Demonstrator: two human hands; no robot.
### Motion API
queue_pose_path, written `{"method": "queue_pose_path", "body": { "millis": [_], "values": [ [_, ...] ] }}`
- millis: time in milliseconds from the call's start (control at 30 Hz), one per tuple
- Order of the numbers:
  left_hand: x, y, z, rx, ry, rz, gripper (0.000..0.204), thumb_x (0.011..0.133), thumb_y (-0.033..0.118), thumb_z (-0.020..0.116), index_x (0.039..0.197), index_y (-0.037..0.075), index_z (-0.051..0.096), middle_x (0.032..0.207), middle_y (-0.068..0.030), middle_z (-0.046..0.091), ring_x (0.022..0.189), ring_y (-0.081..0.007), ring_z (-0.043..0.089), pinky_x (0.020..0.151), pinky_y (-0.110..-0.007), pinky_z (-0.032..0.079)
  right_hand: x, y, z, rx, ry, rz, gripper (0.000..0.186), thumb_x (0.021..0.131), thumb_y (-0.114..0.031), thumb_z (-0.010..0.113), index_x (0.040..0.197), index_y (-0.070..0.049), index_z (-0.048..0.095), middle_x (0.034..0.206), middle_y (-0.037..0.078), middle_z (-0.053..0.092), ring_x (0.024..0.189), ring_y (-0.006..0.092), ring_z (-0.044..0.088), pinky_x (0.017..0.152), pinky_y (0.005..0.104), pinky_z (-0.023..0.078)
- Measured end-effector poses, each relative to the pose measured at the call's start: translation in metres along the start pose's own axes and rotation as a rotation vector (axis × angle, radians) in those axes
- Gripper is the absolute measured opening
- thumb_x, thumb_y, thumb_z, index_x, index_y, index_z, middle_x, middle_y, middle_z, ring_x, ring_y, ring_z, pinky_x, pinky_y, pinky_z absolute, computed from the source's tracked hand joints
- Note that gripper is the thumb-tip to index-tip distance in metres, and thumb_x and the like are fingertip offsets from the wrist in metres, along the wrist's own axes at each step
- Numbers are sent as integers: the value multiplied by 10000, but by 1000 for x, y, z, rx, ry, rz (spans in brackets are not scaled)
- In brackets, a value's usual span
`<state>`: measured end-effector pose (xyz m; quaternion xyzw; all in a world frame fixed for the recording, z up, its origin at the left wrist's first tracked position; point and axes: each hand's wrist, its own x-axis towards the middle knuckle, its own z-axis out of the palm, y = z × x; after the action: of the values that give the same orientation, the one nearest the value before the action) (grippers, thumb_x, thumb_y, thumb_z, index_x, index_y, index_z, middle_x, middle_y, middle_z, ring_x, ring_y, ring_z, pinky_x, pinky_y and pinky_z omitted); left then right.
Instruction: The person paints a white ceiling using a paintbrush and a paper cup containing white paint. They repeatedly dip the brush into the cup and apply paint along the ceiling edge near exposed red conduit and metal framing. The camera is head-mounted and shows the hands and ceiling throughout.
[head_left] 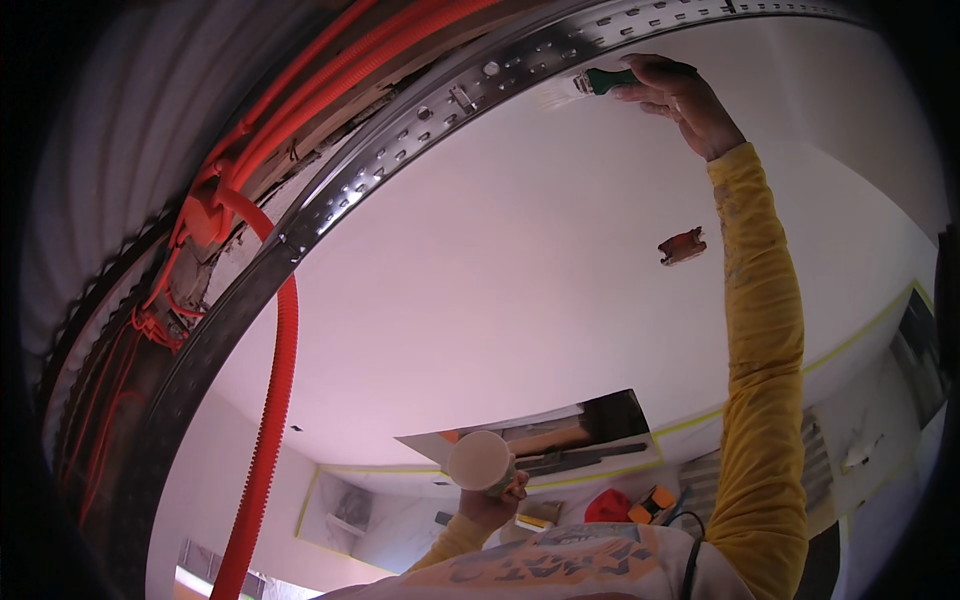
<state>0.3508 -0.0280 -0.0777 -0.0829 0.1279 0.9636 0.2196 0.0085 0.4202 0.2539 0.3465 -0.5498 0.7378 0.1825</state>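
View: head only; clock read from frame centre.
Brush: at 1 o'clock, brush (pixel 606 80) with green handle, pale bristles aimed toward 9, lying against or just off the pale panel (pixel 480 280), close under the perforated metal channel (pixel 410 128). Contact can't be confirmed, white on white.
Right hand: between 1 and 2 o'clock, right hand (pixel 688 103) grasping the brush by its handle, arm stretched well up.
Brush handling: should be light; handle stiff, bristles soft and bendy. Probably slick if wet gets onto the handle.
Brush hold: green handle, close behind the metal band; keep fingers off the bristles.
Cup: at 6 o'clock, pale cup (pixel 480 463), round face toward the camera. Contents can't be made out.
Left hand: just below the cup, left hand (pixel 492 509) grasping it from its underside and 4 o'clock side. Exact finger placement is too small to tell.
Cup handling: looks rigid, likely light unless filled; would spill if tipped. Material can't be told, so treat as breakable.
Cup hold: side wall, low down, rim kept level.
Nearby: red corrugated conduit (pixel 268 420) at 8 o'clock, well apart from both hands; red wall box (pixel 683 247) between 2 and 3, below the right hand.
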Motion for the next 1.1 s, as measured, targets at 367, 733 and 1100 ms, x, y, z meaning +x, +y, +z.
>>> {"method": "queue_pose_path", "body": {
  "millis": [367, 733, 1100],
  "values": [
    [3, 0, -1, 27, 27, 19, 474, 969, 405, 555, 1305, 73, 587, 1186, -210, 525, 972, -299, 553, 763, -296, 600, -7, -27, -61, -64, 83, -20, 695, 968, -503, 581, 1439, -6, 466, 1276, 225, 654, 1316, 345, 541, 1176, 544, 250],
    [10, 1, -9, 39, 78, 50, 508, 953, 445, 571, 1295, 69, 586, 1199, -212, 532, 974, -290, 569, 784, -307, 600, -12, -53, -145, -152, 281, -37, 665, 950, -476, 621, 1421, -25, 496, 1334, 177, 623, 1297, 334, 560, 1172, 536, 253],
    [6, 3, -12, 132, 70, 100, 533, 939, 476, 580, 1285, 71, 593, 1177, -181, 538, 989, -277, 556, 795, -290, 579, 0, 18, -64, -956, 998, -525, 171, 982, -250, 613, 1076, -108, 599, 991, 136, 679, 939, 348, 655, 843, 432, 518]
  ]
}}
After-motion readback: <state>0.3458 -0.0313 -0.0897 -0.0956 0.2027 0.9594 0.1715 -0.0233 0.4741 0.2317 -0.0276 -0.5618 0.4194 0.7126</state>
